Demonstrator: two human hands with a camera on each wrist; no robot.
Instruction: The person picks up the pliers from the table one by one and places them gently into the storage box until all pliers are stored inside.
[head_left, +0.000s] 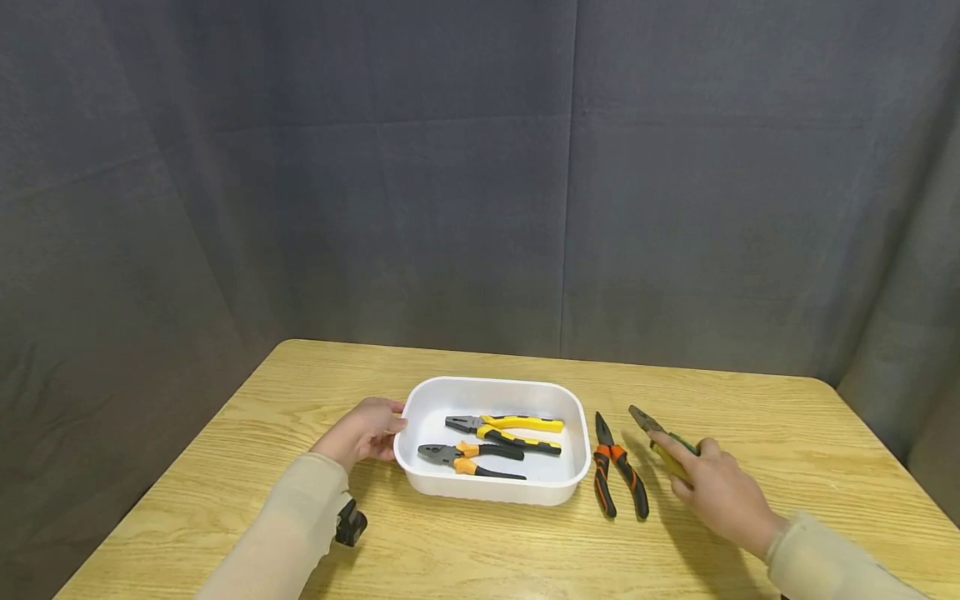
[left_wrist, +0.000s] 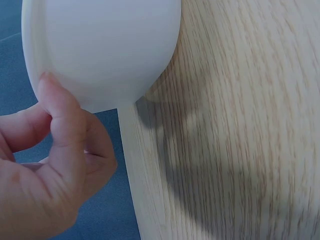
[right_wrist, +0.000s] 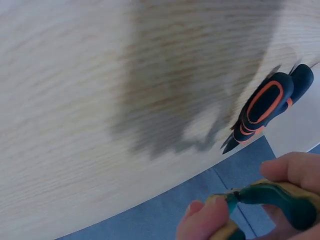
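- Our left hand (head_left: 363, 433) holds the left rim of the white oval plastic tray (head_left: 573, 421), fingers curled.
- Right of the tray, our right hand (head_left: 712, 487) grips the green-and-yellow-handled pliers (head_left: 660, 437) on the wooden table (head_left: 750, 417).
- We think the pliers can slip, because only the handles are pinched.
- They may strike the orange-and-black pliers (head_left: 618, 475) beside the tray.

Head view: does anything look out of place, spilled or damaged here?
Nothing stands out. Two pliers lie in the white tray, the orange-handled pliers lie flat on the table, and nothing is spilled or visibly broken.
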